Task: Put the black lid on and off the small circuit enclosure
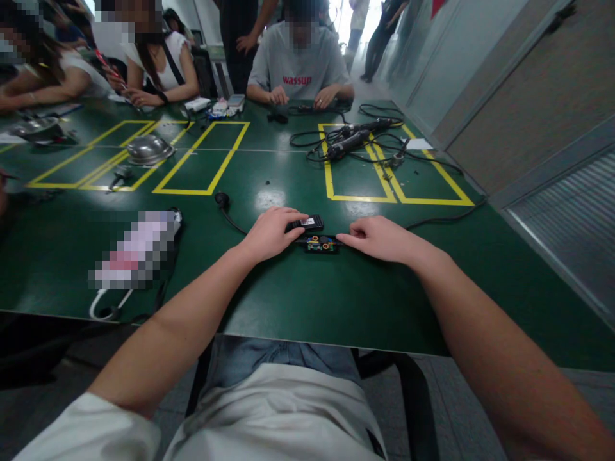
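In front of me lies an open black casing (321,250) with a small circuit board showing copper-coloured rings. Right behind it is a black cover (314,222) with a white label. My left hand (276,234) is closed, fingertips and thumb on the cover's left end, near the casing. From under this hand a black cord runs left to a round-headed plug (221,200). My right hand (377,237) has curled fingers, its thumb tip at the casing's right end; what lies beneath the fingers is hidden. A black cable (442,221) leads away behind that hand.
To my left lies a blurred-out item with a white loop (103,306). Further back are a metal bowl (150,148), black handheld tools with tangled cables (350,144) and yellow tape outlines (182,191). A person in a grey shirt (298,64) sits opposite; others sit at left.
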Tool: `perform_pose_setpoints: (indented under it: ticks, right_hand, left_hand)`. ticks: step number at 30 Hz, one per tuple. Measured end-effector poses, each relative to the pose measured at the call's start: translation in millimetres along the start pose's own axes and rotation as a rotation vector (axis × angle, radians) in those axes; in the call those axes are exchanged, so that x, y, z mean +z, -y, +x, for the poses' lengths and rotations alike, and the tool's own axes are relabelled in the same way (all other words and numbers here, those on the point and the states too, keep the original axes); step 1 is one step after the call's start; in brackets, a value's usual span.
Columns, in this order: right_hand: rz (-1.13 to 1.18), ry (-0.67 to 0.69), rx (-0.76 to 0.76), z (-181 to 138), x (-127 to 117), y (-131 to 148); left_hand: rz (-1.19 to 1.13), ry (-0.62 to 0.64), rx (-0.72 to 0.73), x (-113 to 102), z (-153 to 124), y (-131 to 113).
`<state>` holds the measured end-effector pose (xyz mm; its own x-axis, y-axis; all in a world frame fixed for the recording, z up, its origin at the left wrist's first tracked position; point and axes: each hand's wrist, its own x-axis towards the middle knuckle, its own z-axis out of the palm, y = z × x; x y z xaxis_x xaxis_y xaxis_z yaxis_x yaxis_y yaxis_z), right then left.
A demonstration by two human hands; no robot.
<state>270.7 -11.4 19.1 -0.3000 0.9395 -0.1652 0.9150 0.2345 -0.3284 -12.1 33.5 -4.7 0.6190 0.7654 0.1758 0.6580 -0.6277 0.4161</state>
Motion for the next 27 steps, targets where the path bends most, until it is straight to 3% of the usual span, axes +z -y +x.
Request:
perform_pose_setpoints:
  ticks: [5, 9, 16, 27]
  right_hand:
    - [0.012, -0.014, -0.008, 1, 2, -3]
    - [0.03, -0.016, -0.035, 2, 2, -6]
    - [0.021, -0.005, -0.01, -1, -1, 1]
    - [0.006, -0.003, 0.004, -2, -1, 6]
  left_hand:
    - [-0.009, -0.045, -0.038, -4, -1, -2]
    - [-0.094, -0.087, 0.092, -12, -10, -14]
    - [-0.136, 0.108, 0.195, -12, -13, -20]
    - [-0.119, 0.119, 0.192, -7, -12, -21]
